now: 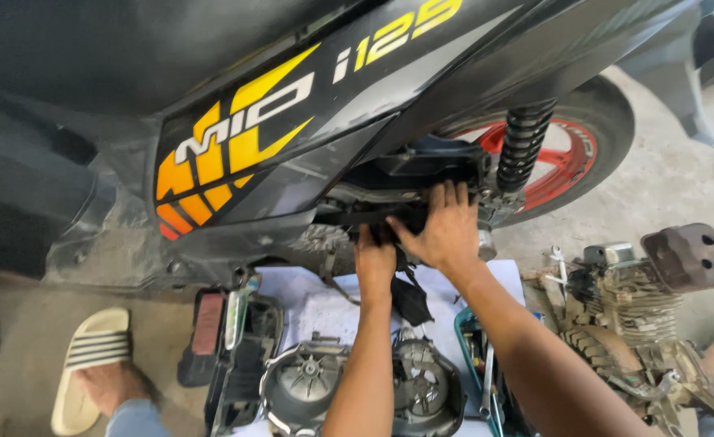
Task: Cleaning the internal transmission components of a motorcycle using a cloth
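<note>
A black drive belt (357, 217) lies under the scooter's side panel, its long axis running roughly level from left to right, toward the rear wheel; it reads as a flat, matte rubber band, partly lost in shadow. The left hand (375, 257) reaches up from below with fingers curled around the belt's right end, just beneath the open engine bay. The right hand (444, 229) lies just beside it, fingers spread and pressed flat against the dark housing above the belt; whether it grips anything I cannot tell.

Above sits the glossy black body panel (252, 154) with yellow and orange wedge graphics. To the right, a coiled black shock absorber (521, 146) slants before the red-rimmed rear wheel (571, 154). Below the hands, on white paper (308, 303), lie a finned round metal cover (304, 388) and a grimy removed engine (632, 316), rough and dusty.
</note>
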